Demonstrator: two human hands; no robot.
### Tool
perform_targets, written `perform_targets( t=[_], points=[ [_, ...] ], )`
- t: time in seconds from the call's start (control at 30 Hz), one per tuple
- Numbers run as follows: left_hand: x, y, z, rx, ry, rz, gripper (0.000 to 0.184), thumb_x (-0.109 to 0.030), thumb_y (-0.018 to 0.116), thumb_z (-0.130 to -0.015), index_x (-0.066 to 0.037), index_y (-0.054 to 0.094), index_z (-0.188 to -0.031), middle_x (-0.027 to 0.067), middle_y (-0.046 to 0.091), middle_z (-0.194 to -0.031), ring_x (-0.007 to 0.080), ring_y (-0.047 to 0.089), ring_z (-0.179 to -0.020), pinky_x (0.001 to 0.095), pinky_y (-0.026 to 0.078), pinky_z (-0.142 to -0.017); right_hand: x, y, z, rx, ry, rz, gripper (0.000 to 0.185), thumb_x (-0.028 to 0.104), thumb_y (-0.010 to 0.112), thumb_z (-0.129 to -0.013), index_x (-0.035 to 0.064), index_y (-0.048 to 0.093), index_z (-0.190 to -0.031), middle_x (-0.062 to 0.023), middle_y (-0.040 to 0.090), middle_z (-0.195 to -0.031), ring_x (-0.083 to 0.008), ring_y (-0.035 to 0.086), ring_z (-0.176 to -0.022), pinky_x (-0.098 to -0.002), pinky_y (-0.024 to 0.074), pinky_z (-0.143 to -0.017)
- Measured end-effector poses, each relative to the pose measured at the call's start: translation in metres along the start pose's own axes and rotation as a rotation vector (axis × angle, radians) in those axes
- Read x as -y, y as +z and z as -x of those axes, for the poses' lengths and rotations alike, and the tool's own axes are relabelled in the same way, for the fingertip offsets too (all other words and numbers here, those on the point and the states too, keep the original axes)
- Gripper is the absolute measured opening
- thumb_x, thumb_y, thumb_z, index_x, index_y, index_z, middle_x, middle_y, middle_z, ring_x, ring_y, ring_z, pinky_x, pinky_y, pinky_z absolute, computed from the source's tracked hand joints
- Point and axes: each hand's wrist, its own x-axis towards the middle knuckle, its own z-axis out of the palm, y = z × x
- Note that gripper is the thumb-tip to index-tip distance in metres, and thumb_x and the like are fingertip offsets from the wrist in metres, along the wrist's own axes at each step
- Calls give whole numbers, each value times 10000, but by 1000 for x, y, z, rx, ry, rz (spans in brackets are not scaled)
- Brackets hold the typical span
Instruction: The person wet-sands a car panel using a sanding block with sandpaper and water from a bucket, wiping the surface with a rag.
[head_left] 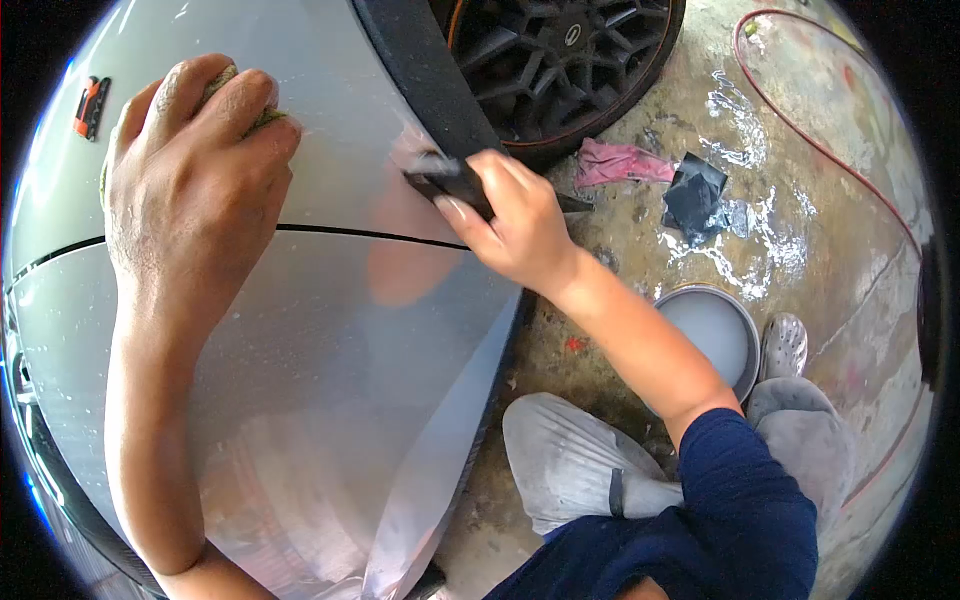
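Note:
My left hand (pixel 195 165) rests over the grey car panel (pixel 330 80), its fingers curled round a yellow-green sponge (pixel 268 118). Only bits of the sponge show between and beside the fingers. Close to the black wheel-arch trim, my right hand (pixel 520 215) grips a black block-like pad (pixel 455 182) against the panel. The pad's front end is blurred, so its exact kind is unclear. Just below both hands, a dark seam (pixel 340 233) separates this panel from the lower one (pixel 330 370), which looks wet and dotted with droplets.
An orange-and-black utility knife (pixel 91 108) lies on the car at far left. A black-spoked wheel (pixel 560 70) stands above right. On the wet concrete are a pink cloth (pixel 622 163), a dark sheet (pixel 693 190), a bucket of cloudy water (pixel 705 335) and a red hose (pixel 820 145).

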Motion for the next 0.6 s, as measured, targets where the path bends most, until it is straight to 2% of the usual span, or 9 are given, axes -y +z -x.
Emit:
perform_targets(
  t=[0.07, 0.1, 0.27, 0.47, 0.6],
  points=[
    [-1, 0, -2, 11, -2, -2, 159, -99, 829, -721, -146, 780, -865, -38, 678, -1055, 194, 606, -1225, 411, 500, -1096, 14, 1, -43, -10, -52, 66, 291, 166, 790, -857, -16, 591, -966, -177, 640, -879, -382, 658, -812, -445, 548, -716],
    [-3, 1, -1, 8, 6, 8, 158, -101, 827, -720, -145, 780, -864, -38, 676, -1051, 194, 605, -1226, 410, 500, -1095, 20, 1, -51, 40, 18, 56, 296, 171, 789, -860, -16, 590, -972, -181, 645, -885, -384, 663, -824, -445, 545, -723],
    [-1, 3, -1, -4, 7, 17, 162, -115, 816, -715, -141, 785, -871, -32, 673, -1041, 195, 607, -1227, 407, 498, -1090, -2, -1, 18, 13, 22, 6, 296, 150, 798, -842, -14, 578, -953, -176, 611, -842, -394, 648, -787, -467, 537, -688],
    [-1, 4, -2, 1, 20, -1, 195, -113, 838, -701, -145, 794, -888, -26, 681, -1055, 199, 609, -1232, 414, 499, -1091, 23, 5, -48, -12, 22, 53, 272, 159, 786, -852, -5, 583, -928, -176, 632, -858, -393, 653, -791, -451, 547, -701],
    [0, 6, 1, -16, 25, 17, 214, -118, 855, -692, -153, 795, -895, -24, 685, -1071, 200, 608, -1239, 414, 503, -1089, 7, 1, -13, -7, 6, 51, 273, 154, 788, -856, -9, 594, -961, -167, 628, -851, -391, 648, -787, -456, 549, -705]
  ],
)
